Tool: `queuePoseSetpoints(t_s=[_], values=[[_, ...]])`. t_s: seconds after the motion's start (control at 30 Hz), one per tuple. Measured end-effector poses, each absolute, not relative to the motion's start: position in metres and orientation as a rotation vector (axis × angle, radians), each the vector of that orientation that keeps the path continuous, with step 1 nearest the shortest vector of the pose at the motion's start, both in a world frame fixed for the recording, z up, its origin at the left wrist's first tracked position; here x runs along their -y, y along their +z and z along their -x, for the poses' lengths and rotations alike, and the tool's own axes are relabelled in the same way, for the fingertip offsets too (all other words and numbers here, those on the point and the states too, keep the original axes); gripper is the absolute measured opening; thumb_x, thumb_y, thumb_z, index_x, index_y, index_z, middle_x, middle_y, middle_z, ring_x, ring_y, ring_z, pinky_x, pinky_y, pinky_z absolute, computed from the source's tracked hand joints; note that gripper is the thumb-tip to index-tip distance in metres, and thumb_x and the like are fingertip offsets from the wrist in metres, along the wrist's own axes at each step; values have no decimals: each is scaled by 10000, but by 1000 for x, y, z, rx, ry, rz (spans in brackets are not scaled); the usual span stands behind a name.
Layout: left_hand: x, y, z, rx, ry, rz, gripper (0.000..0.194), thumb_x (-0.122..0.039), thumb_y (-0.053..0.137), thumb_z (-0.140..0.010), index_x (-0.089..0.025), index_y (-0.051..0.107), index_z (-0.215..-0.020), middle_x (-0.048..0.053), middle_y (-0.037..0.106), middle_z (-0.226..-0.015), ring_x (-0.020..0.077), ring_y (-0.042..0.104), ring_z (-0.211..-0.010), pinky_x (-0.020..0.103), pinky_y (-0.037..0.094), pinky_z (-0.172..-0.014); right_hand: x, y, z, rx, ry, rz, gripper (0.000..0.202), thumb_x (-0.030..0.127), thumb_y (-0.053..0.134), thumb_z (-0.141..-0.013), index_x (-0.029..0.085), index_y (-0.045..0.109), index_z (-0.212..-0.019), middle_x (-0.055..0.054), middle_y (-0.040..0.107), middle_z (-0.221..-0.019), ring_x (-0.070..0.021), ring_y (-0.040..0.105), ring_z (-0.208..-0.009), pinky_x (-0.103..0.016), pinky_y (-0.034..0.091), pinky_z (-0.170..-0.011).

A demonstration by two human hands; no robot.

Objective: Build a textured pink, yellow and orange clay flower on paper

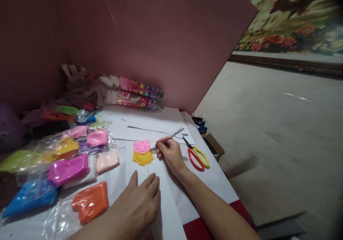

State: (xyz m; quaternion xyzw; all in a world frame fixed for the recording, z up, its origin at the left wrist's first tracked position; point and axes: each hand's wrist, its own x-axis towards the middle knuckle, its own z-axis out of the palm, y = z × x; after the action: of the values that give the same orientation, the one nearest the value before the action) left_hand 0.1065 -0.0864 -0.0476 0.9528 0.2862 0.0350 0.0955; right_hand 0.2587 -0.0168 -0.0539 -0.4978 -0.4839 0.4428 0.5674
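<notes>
My right hand (170, 153) is closed round the handle of a metal fork (175, 133). The fork's tines reach the right side of a flat patch of clay, pink (142, 146) in its upper part and yellow (143, 158) below, with ridges across both colours. The clay lies on a white sheet of paper (168, 207), and a thin line runs down from it. Below the patch, my left hand (143, 197) rests palm down on the paper, fingers apart, with nothing in it.
Scissors (197, 157) with red and yellow handles lie right of my right hand. Bagged clay covers the left side, including orange (92, 201), magenta (69, 168) and blue (32, 197) pieces. Packaged clay (134, 98) stands by the pink panel (150, 43). Dark strips (144, 128) lie behind the clay patch.
</notes>
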Motion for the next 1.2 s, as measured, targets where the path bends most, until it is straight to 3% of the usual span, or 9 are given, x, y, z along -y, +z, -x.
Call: queuePoseSetpoints(t_s=[0.5,0.67,0.8,1.2], values=[[86,-49,-107,-827,123,-2806,315,-205,461,-912,-123,634,-1162,226,541,-1299,393,481,-1222,692,350,-921,16,-49,-265,1034,1014,1156,132,253,641,-735,157,551,-750,30,576,-585,-52,439,-395,-161,336,-341],[86,-42,-108,-826,79,-2799,331,-196,439,-916,-116,612,-1186,225,527,-1311,384,466,-1238,697,346,-921,14,-48,-275,972,1139,1126,214,301,682,-694,155,545,-772,-12,614,-719,-67,491,-483,-174,380,-391],[87,-36,-107,-830,65,-2796,332,-181,426,-916,-123,613,-1184,221,527,-1316,368,471,-1240,683,354,-926,11,-40,-281,994,1253,1135,251,304,731,-644,144,558,-731,-21,611,-701,-74,500,-486,-193,400,-422],[86,-38,-107,-796,23,-2799,348,-205,447,-908,-97,598,-1204,239,501,-1333,397,444,-1252,702,341,-922,2,-44,-262,1235,1164,1129,43,182,609,-702,151,580,-706,19,579,-590,-57,439,-420,-175,345,-395]])
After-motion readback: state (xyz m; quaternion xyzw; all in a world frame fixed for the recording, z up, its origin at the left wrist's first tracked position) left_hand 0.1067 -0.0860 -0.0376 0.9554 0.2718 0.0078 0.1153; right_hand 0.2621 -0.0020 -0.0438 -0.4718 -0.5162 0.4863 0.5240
